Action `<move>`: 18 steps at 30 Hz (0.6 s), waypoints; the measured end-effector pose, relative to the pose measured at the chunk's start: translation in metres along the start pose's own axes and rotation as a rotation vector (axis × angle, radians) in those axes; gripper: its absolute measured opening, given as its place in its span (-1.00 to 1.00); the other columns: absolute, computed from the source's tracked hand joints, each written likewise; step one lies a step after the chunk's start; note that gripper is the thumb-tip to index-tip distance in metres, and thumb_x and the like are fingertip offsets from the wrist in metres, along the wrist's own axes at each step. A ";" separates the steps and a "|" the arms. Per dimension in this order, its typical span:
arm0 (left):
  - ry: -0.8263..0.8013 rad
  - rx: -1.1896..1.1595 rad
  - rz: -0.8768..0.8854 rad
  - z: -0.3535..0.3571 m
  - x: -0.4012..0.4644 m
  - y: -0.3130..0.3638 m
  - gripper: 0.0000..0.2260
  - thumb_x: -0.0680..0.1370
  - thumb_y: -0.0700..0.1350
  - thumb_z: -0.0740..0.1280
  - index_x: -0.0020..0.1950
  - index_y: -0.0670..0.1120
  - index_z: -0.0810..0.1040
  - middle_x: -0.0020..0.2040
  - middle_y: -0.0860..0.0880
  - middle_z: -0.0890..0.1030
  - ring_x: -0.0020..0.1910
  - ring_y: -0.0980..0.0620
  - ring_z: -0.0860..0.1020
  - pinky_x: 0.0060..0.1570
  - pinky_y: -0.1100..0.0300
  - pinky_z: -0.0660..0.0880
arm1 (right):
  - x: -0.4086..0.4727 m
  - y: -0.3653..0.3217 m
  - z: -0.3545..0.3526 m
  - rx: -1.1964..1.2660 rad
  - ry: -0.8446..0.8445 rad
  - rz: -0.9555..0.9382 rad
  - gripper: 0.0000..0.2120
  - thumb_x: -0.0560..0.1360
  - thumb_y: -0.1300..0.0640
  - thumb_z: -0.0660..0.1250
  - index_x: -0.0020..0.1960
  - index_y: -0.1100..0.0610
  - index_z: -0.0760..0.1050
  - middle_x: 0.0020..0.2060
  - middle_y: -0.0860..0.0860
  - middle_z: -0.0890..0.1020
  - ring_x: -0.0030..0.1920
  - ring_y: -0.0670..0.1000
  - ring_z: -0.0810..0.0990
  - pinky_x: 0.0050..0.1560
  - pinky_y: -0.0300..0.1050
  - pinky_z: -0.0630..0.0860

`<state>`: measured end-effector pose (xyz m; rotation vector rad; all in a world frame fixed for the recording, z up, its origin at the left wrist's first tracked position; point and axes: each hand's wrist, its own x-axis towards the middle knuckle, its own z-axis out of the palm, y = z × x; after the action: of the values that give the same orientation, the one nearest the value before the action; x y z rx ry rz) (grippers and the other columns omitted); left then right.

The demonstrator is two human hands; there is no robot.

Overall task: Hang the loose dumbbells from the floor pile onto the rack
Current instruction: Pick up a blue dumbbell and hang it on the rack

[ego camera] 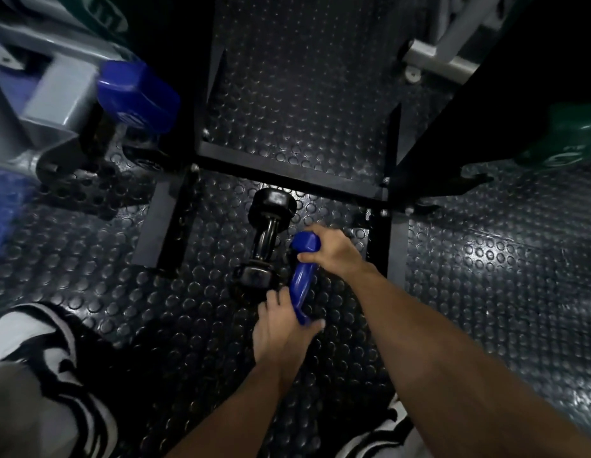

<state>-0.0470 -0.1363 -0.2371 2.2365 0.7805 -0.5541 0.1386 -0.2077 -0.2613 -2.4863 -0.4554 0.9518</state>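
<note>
A small blue dumbbell (300,279) is just above the studded floor, held at both ends. My right hand (333,251) grips its far head and my left hand (280,328) grips its near head, fingers curled round it. Right beside it on the left, a black dumbbell (266,239) lies on the floor. The black rack's base frame (287,173) stands just beyond both. A larger blue dumbbell (138,94) hangs on the rack at upper left, and a green one (565,140) at the right edge.
Grey metal frame of a machine (46,104) stands at upper left, another grey frame (452,57) at upper right. My shoes (46,345) are on the black studded rubber floor (485,276) at lower left and bottom centre.
</note>
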 end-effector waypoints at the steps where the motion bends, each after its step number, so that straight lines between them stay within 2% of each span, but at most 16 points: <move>1: -0.038 0.035 -0.002 0.007 -0.001 -0.002 -0.08 0.36 0.33 0.51 0.55 -0.03 0.20 0.38 0.00 0.34 0.34 -0.06 0.42 0.31 -0.03 0.47 | 0.000 0.000 0.000 0.002 0.003 -0.009 -0.36 0.37 0.03 0.62 0.39 0.03 0.49 0.07 -0.05 0.65 0.03 -0.04 0.63 0.25 -0.05 0.56; 4: -0.117 0.101 -0.029 0.020 -0.001 -0.011 0.02 0.33 0.24 0.58 0.59 -0.04 0.09 0.45 -0.07 0.27 0.38 -0.14 0.39 0.38 -0.09 0.44 | -0.003 0.004 0.001 0.029 -0.001 -0.004 -0.40 0.39 0.07 0.61 0.37 0.04 0.49 0.11 -0.02 0.66 0.03 -0.05 0.64 0.25 -0.03 0.57; 7: -0.108 0.117 -0.005 0.026 0.006 -0.015 -0.12 0.40 0.16 0.56 0.56 0.01 0.14 0.43 -0.09 0.26 0.37 -0.13 0.38 0.30 -0.03 0.51 | -0.011 0.020 0.001 0.064 0.012 0.049 -0.50 0.39 0.03 0.60 0.27 -0.01 0.50 -0.03 -0.08 0.65 -0.06 -0.09 0.64 0.15 -0.06 0.60; 11: -0.143 0.117 0.068 0.027 0.018 -0.018 -0.23 0.46 0.10 0.52 0.54 0.03 0.20 0.46 -0.10 0.26 0.40 -0.13 0.33 0.38 -0.01 0.42 | -0.026 0.036 -0.003 0.061 0.070 0.115 -0.55 0.42 -0.03 0.57 0.23 -0.02 0.51 -0.08 -0.10 0.63 -0.14 -0.16 0.60 -0.03 -0.22 0.53; 13: -0.180 0.085 0.121 0.025 0.019 -0.019 -0.25 0.42 0.11 0.54 0.51 0.04 0.26 0.41 -0.08 0.30 0.36 -0.12 0.34 0.38 -0.01 0.40 | -0.034 0.041 -0.006 0.058 0.099 0.149 -0.55 0.41 -0.03 0.58 0.24 -0.02 0.54 -0.07 -0.09 0.65 -0.16 -0.13 0.63 -0.07 -0.23 0.57; 15: -0.208 0.016 0.164 0.018 0.018 -0.015 -0.25 0.36 0.11 0.57 0.47 0.04 0.32 0.33 -0.03 0.32 0.29 -0.07 0.35 0.35 0.00 0.41 | -0.043 0.043 -0.013 0.062 0.141 0.203 -0.54 0.38 -0.07 0.59 0.22 -0.04 0.57 -0.10 -0.08 0.68 -0.20 -0.09 0.67 -0.08 -0.13 0.66; 18: -0.272 -0.135 0.202 0.004 0.017 -0.002 -0.25 0.27 0.10 0.62 0.40 0.05 0.42 0.17 0.03 0.36 0.18 -0.02 0.39 0.26 0.02 0.47 | -0.061 0.039 -0.035 -0.021 0.217 0.244 -0.60 0.36 -0.16 0.57 0.15 -0.12 0.59 -0.18 -0.14 0.68 -0.22 -0.11 0.65 -0.12 -0.17 0.63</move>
<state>-0.0368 -0.1311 -0.2505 2.0321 0.4344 -0.6680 0.1251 -0.2781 -0.2248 -2.6689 -0.0938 0.7543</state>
